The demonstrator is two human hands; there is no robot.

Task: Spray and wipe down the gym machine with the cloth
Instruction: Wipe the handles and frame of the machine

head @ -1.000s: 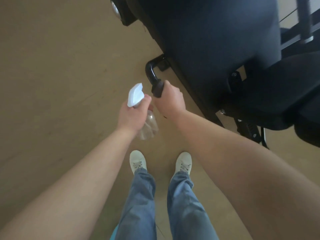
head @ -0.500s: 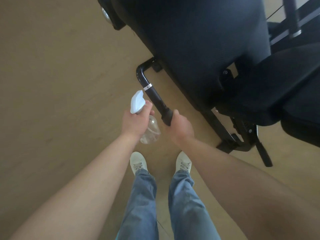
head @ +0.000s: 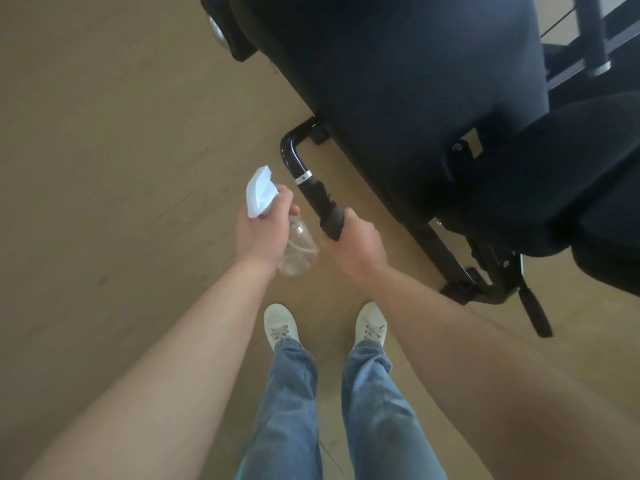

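The black gym machine (head: 398, 81) fills the upper right, and a curved black handle bar (head: 294, 157) sticks out from its left side. My right hand (head: 360, 244) is closed around the bar's lower end, with a dark cloth (head: 331, 220) wrapped round the bar. Only the cloth's upper edge shows above my fingers. My left hand (head: 259, 233) holds a clear spray bottle (head: 298, 247) with a white trigger head (head: 259, 192), just left of the bar and not touching it.
The tan floor (head: 104, 168) spreads to the left. My white shoes (head: 280, 323) and blue jeans are below my hands. The machine's black base frame (head: 464, 285) and a hanging strap (head: 535, 313) sit on the floor at right, under the seat pad (head: 571, 188).
My right hand has slid the cloth down the handle bar from near the bend to its lower end, uncovering the bar and its silver ring. My left hand keeps the bottle beside it.
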